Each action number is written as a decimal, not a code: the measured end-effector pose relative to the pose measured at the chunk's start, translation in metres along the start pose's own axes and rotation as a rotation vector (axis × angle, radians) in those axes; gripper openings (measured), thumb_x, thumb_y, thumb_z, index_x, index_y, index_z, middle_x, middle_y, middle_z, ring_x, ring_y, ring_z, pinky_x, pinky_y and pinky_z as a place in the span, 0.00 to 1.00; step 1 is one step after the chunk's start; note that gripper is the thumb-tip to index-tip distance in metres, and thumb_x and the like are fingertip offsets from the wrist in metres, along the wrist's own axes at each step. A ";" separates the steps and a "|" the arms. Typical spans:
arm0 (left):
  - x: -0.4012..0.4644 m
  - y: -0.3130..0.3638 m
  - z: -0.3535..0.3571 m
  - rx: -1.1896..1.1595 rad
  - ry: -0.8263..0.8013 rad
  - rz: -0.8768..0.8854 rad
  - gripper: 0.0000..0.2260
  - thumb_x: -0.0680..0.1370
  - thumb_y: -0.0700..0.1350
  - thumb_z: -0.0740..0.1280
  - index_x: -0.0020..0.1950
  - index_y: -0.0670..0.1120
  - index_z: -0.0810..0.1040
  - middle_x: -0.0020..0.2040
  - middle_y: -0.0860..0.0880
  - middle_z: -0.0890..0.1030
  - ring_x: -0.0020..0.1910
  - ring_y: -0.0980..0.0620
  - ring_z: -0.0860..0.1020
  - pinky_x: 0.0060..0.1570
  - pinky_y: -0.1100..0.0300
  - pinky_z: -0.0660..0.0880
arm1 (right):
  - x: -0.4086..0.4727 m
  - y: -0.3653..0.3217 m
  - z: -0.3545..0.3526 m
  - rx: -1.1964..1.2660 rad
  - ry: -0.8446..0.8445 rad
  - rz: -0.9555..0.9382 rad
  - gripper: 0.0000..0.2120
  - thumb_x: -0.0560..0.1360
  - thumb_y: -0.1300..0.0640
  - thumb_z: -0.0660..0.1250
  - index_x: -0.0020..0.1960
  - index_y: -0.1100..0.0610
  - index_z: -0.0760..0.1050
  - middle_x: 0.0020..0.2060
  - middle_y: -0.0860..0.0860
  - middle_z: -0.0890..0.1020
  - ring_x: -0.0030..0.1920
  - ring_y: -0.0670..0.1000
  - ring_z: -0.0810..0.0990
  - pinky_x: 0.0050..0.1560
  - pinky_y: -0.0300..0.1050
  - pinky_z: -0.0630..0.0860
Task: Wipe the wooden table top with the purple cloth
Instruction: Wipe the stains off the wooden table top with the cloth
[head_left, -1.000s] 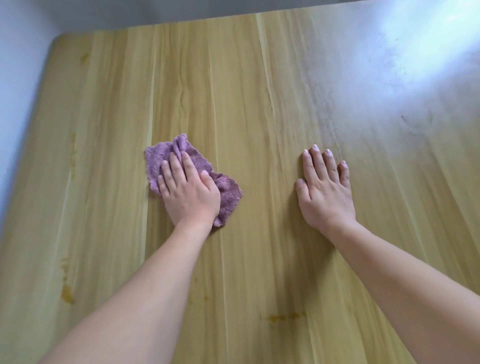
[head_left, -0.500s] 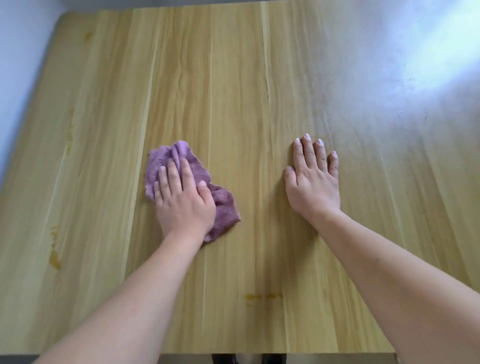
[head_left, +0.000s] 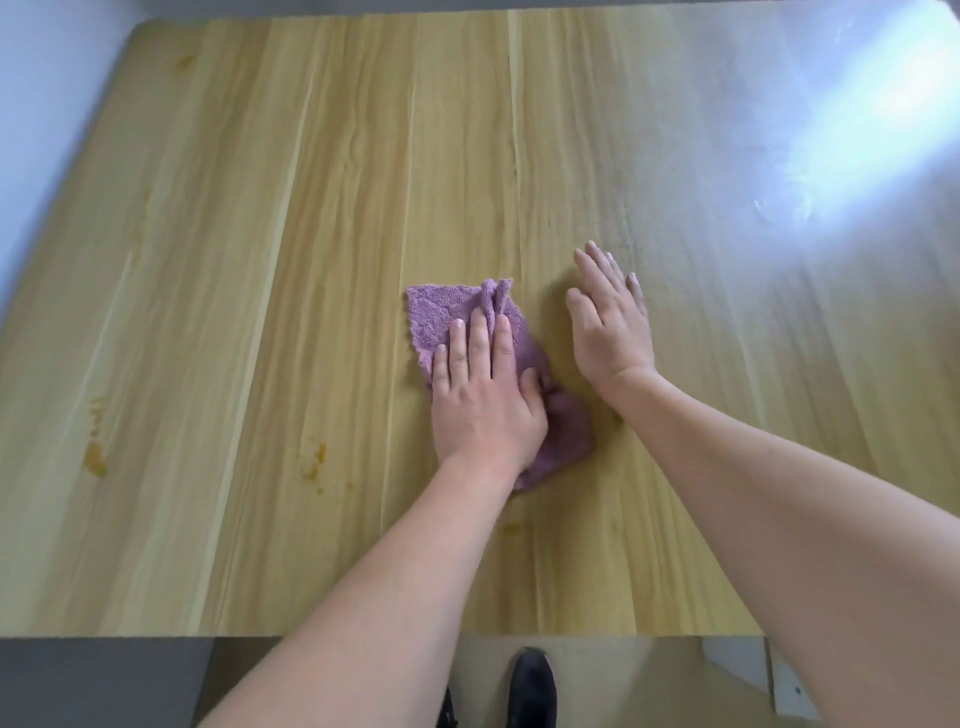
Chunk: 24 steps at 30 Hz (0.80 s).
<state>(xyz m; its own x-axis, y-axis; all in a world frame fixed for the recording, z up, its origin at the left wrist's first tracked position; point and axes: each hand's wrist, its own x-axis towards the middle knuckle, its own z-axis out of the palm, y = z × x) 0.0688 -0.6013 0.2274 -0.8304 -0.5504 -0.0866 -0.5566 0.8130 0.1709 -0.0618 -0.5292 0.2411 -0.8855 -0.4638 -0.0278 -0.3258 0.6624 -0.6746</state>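
The purple cloth (head_left: 441, 317) lies bunched on the wooden table top (head_left: 311, 208), near the middle. My left hand (head_left: 483, 395) presses flat on the cloth with straight fingers and covers its middle. My right hand (head_left: 610, 322) is just to the right of the cloth, fingers straight, tilted on its edge over the wood and apart from the cloth. Orange-brown stains mark the wood left of the cloth (head_left: 317, 460) and near the table's left edge (head_left: 96, 457).
The table's near edge runs across the bottom, with a dark shoe (head_left: 530, 686) on the floor below it. A pale wall (head_left: 47, 104) borders the table's left side. Bright glare covers the table's far right.
My left hand has slid the cloth to the right, close to my right hand. My right hand has lifted from flat onto its edge. The view has tilted down, showing the table's near edge.
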 end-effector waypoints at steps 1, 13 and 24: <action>0.001 -0.017 -0.002 0.032 -0.003 -0.003 0.30 0.81 0.55 0.46 0.81 0.46 0.48 0.82 0.45 0.48 0.80 0.45 0.47 0.78 0.47 0.44 | -0.008 0.002 -0.004 0.016 0.003 -0.015 0.25 0.79 0.55 0.50 0.77 0.53 0.60 0.77 0.46 0.58 0.77 0.42 0.50 0.77 0.45 0.40; -0.056 0.004 -0.006 -0.029 -0.007 -0.210 0.31 0.80 0.54 0.49 0.81 0.43 0.50 0.81 0.41 0.49 0.80 0.39 0.47 0.77 0.42 0.44 | -0.148 0.031 -0.012 -0.472 -0.089 0.058 0.28 0.81 0.50 0.46 0.80 0.54 0.45 0.79 0.49 0.45 0.78 0.49 0.39 0.76 0.52 0.36; -0.103 -0.104 -0.024 0.152 -0.108 -0.088 0.31 0.79 0.57 0.41 0.80 0.46 0.39 0.81 0.45 0.40 0.80 0.47 0.40 0.78 0.48 0.41 | -0.151 0.028 -0.009 -0.542 -0.103 0.061 0.28 0.81 0.50 0.42 0.79 0.54 0.41 0.79 0.49 0.41 0.77 0.49 0.36 0.76 0.54 0.37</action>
<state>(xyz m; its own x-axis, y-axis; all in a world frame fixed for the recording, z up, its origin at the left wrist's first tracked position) 0.2130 -0.6342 0.2419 -0.7717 -0.6034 -0.2009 -0.6173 0.7866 0.0088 0.0595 -0.4353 0.2332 -0.8801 -0.4520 -0.1456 -0.4226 0.8853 -0.1939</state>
